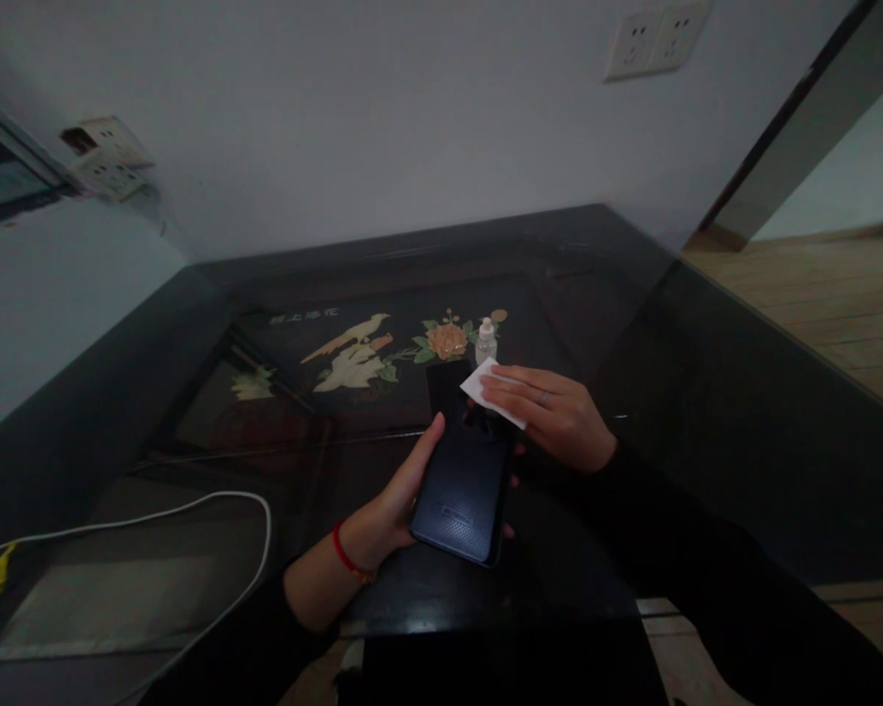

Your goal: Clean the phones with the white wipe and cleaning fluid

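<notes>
A dark smartphone point(460, 490) lies tilted in my left hand point(404, 490), its patterned back facing up. The thumb runs along the left edge and fingertips show at the right edge. My right hand point(551, 407) presses a folded white wipe point(484, 380) under its fingers, at the upper right part of the phone. Whether the wipe touches the phone's surface I cannot tell exactly. Just beyond the wipe stands a small clear bottle point(487, 341) with a white top, its lower part hidden.
The dark glossy table point(706, 441) bears a decoration of birds point(353, 363) and a flower point(447, 340). A white cable point(191, 505) with a yellow tag point(0, 571) curves at the left. Wall sockets point(654, 41) are on the wall behind.
</notes>
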Motion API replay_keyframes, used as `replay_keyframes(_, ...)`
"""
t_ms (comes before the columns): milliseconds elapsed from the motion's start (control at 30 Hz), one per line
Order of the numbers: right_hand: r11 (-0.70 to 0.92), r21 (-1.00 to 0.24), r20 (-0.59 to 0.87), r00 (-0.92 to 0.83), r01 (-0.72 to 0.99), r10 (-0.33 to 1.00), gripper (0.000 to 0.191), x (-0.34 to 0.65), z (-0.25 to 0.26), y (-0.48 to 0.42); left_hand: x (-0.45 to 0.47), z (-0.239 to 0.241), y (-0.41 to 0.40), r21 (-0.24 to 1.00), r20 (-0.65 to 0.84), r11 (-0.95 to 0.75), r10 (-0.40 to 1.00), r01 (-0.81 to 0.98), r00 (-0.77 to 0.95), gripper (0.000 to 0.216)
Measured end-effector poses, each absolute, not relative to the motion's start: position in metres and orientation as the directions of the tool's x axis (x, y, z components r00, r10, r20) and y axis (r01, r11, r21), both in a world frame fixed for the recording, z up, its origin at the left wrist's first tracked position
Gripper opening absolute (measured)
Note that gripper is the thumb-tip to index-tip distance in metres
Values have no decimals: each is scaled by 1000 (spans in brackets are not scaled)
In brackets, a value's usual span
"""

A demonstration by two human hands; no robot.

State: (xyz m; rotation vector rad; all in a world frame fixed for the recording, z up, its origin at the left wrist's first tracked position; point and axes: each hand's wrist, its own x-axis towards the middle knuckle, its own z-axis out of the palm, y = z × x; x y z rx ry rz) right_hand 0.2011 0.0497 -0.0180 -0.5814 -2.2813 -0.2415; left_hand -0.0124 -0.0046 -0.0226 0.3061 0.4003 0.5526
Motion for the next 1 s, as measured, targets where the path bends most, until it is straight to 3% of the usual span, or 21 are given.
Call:
replay_keyframes(233, 875, -50, 666, -637, 482, 389, 34, 207, -15, 49, -17, -23, 1, 392, -259, 785, 594, -479, 761, 70)
replay_keyframes(500, 868, -74, 703, -591, 491, 395, 37, 207, -14, 46, -15, -19, -5, 527, -340, 731, 648, -432, 682, 71)
replay_keyframes(733, 874, -45, 744, -568, 484, 353, 37, 205, -9, 39, -7, -17, -13, 815, -202, 410, 864, -409, 462, 90)
replay_keyframes(1000, 889, 12, 763, -579, 457, 287, 37, 203, -7, 32, -11, -24, -18, 889, -104, 255, 921, -380, 375, 82)
